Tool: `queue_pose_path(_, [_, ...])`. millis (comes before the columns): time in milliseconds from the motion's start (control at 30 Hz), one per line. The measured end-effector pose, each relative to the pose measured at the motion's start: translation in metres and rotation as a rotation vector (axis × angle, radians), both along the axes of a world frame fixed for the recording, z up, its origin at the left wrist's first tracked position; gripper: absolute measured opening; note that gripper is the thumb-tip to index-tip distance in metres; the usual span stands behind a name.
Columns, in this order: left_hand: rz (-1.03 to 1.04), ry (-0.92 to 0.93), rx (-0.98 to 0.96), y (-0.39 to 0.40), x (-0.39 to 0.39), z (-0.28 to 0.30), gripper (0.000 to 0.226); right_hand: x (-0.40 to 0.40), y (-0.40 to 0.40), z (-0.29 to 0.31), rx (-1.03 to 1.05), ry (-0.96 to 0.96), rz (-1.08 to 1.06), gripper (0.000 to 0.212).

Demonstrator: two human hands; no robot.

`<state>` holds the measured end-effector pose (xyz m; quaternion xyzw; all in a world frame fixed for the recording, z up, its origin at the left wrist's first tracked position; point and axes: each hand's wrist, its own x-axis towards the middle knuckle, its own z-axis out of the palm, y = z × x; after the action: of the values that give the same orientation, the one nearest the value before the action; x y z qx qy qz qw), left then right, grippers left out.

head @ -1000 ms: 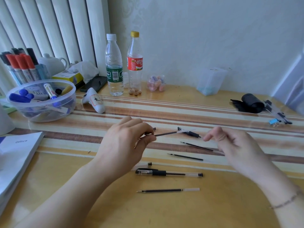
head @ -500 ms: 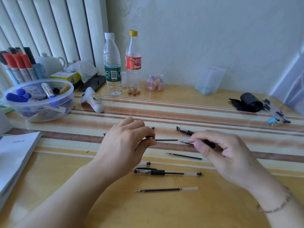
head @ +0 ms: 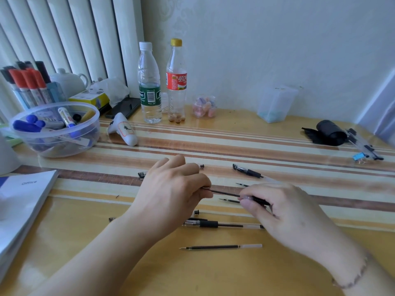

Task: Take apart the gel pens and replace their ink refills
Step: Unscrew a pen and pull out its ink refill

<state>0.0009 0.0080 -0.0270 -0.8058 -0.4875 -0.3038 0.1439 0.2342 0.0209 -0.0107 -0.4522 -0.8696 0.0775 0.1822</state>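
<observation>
My left hand point(head: 171, 193) pinches the end of a thin dark ink refill point(head: 224, 193) above the table. My right hand point(head: 282, 212) grips a clear pen barrel with a black grip point(head: 257, 200), and the refill's other end goes into it. A whole gel pen point(head: 222, 224) lies just below my hands. A loose refill point(head: 220, 246) lies nearer to me. Another gel pen point(head: 248, 172) lies beyond my right hand. Two short refill tips point(head: 229, 200) show between my hands. Small black end caps point(head: 201, 166) lie near my left hand.
A clear bowl of markers point(head: 55, 129) stands at the left, with two bottles point(head: 149, 82) and a white tube point(head: 124, 130) behind my hands. A white booklet point(head: 23, 201) lies at the front left. A black roll point(head: 329, 132) and more pens point(head: 363, 146) sit far right.
My right hand came in from the right, picked up a pen barrel and brought it onto the refill that my left hand holds. Both hands now sit lower and closer together.
</observation>
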Motion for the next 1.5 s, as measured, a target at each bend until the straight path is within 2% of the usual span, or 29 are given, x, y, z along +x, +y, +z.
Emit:
queue_pose_path(100, [0.062,-0.073,0.09,-0.003,0.003,0.004,0.024,-0.006,0.0,-0.005,-0.088,0.145,-0.054,0.022])
queue_pose_path(200, [0.092,-0.301,0.191,-0.004,-0.002,0.011,0.018,-0.004,0.004,-0.004,-0.177,0.336,-0.093,0.018])
queue_pose_path(300, [0.075,-0.454,0.127,-0.003,-0.005,0.015,0.027,-0.001,0.006,-0.001,-0.248,0.554,-0.085,0.029])
queue_pose_path(400, [0.061,-0.445,0.043,-0.002,-0.001,0.012,0.032,-0.006,0.002,0.001,-0.277,0.661,-0.024,0.029])
queue_pose_path(567, [-0.009,-0.543,-0.079,-0.005,0.005,0.009,0.03,-0.011,-0.006,-0.002,-0.137,0.427,0.032,0.025])
queue_pose_path(733, [-0.024,-0.595,-0.105,-0.005,0.007,0.009,0.025,-0.009,-0.005,-0.001,-0.042,0.33,0.029,0.03])
queue_pose_path(800, [-0.03,-0.601,-0.109,-0.004,0.008,0.009,0.03,-0.009,-0.005,-0.001,-0.016,0.345,0.038,0.027])
queue_pose_path(900, [-0.036,-0.604,-0.116,-0.005,0.008,0.008,0.032,-0.01,-0.006,-0.001,-0.064,0.471,0.042,0.022])
queue_pose_path(967, [-0.043,-0.606,-0.122,-0.006,0.007,0.009,0.031,-0.01,-0.007,-0.001,-0.045,0.437,0.045,0.023])
queue_pose_path(1100, [-0.079,-0.553,-0.149,-0.008,0.009,0.009,0.03,-0.012,-0.008,-0.001,0.015,0.252,0.04,0.021])
queue_pose_path(1267, [-0.121,-0.461,-0.132,-0.009,0.013,0.008,0.033,-0.014,-0.01,0.0,0.055,0.198,0.042,0.027])
queue_pose_path(1400, [-0.125,-0.257,-0.117,-0.008,0.013,0.005,0.028,-0.015,-0.011,0.002,0.127,0.088,0.045,0.028])
queue_pose_path(1500, [-0.123,-0.257,-0.123,-0.008,0.014,0.003,0.028,-0.015,-0.015,0.005,0.149,0.026,0.016,0.022])
